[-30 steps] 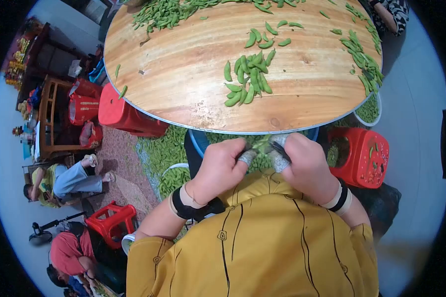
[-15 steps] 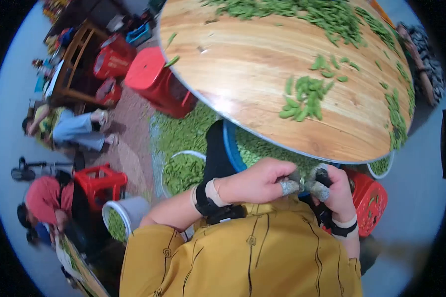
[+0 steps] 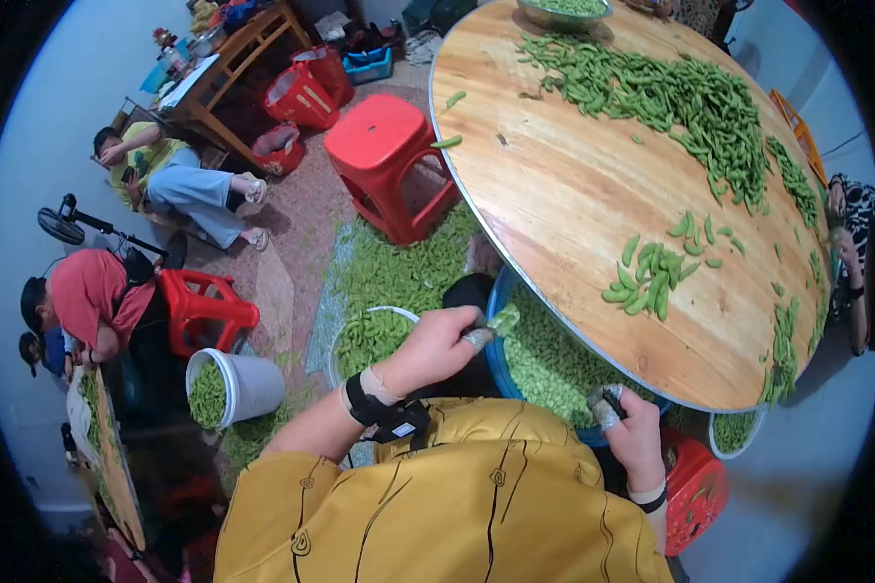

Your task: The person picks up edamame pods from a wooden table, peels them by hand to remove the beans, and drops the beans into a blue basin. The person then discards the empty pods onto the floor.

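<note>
Left hand [image 3: 430,352] is pinching a green pod [image 3: 505,319] mid-frame, probably light, soft, slippery, best held by one end; right hand [image 3: 638,439] is curling lower right, can't tell if gripping

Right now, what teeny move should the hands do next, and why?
I'd probably ease the left hand a little left and let go of the pale green piece outside the blue tub. It looks like an opened pod, though it's too blurry to be sure, and it's by the tub's rim, while the tub holds loose shelled beans.
</note>
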Motion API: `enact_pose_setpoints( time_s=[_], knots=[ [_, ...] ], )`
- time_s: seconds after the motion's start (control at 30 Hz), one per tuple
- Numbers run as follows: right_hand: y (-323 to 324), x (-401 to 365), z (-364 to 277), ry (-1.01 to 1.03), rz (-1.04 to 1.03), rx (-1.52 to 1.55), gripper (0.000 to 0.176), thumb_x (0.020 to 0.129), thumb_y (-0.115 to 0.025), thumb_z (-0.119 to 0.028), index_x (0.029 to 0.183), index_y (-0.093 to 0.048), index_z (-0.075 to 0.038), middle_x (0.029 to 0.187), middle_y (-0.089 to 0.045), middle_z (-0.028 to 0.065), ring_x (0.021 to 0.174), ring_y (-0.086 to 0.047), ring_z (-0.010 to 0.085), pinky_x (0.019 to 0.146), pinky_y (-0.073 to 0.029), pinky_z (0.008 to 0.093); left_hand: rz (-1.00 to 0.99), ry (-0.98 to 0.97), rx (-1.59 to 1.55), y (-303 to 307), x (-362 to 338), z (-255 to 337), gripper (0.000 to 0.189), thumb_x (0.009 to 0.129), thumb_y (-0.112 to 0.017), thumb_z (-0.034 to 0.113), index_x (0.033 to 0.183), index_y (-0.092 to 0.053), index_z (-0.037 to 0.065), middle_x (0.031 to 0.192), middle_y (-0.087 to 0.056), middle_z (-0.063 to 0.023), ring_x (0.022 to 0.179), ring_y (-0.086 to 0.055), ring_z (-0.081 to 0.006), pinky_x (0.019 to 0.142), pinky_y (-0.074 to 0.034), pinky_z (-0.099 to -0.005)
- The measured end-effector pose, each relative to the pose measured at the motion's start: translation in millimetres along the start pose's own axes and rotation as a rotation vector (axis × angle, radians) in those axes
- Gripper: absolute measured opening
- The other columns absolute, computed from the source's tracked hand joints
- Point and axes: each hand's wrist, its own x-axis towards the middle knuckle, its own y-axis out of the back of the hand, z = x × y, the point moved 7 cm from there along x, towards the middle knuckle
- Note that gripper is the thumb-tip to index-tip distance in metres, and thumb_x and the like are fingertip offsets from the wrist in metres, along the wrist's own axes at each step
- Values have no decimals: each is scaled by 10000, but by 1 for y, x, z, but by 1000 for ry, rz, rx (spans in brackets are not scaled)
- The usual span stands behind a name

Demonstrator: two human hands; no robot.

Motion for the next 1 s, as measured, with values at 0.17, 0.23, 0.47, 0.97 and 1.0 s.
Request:
enact_pose_setpoints(
  time_s=[0.17,0.23,0.47,0.97,1.0],
  knots=[
    [10,-5,-18,130,78,5,182,801,-629,-87,964,-632,-8,796,-651,152,710,-638,222,677,-490,300,288,-126,149,51,33,8,89,816,-563,70,852,-596,-4,674,-585,-137,598,-566,-204,575,-453,-334],
    [20,-11,-22,154,115,-6,197,805,-619,-83,988,-627,-14,810,-653,155,725,-642,222,688,-492,302,261,-211,239,62,62,31,96,819,-569,80,846,-591,-10,694,-584,-179,623,-590,-265,590,-456,-358],
    [60,-8,-28,112,223,-71,173,815,-612,-125,950,-609,-17,784,-618,196,706,-609,333,654,-477,347,77,-375,393,34,154,71,150,814,-587,136,800,-582,-13,700,-577,-225,673,-585,-390,592,-450,-424],
    [152,207,-44,-135,317,-631,240,705,-668,-235,716,-648,4,745,-632,228,748,-629,373,675,-505,420,66,-178,264,-1,169,46,210,812,-580,188,775,-609,-17,714,-604,-248,707,-600,-425,641,-480,-466],
    [145,214,-43,-132,324,-721,222,692,-676,-215,706,-655,6,749,-635,229,750,-634,371,686,-510,413,62,-164,263,-4,165,47,196,815,-580,175,776,-602,-16,707,-604,-243,698,-598,-424,632,-478,-469]
  ],
)
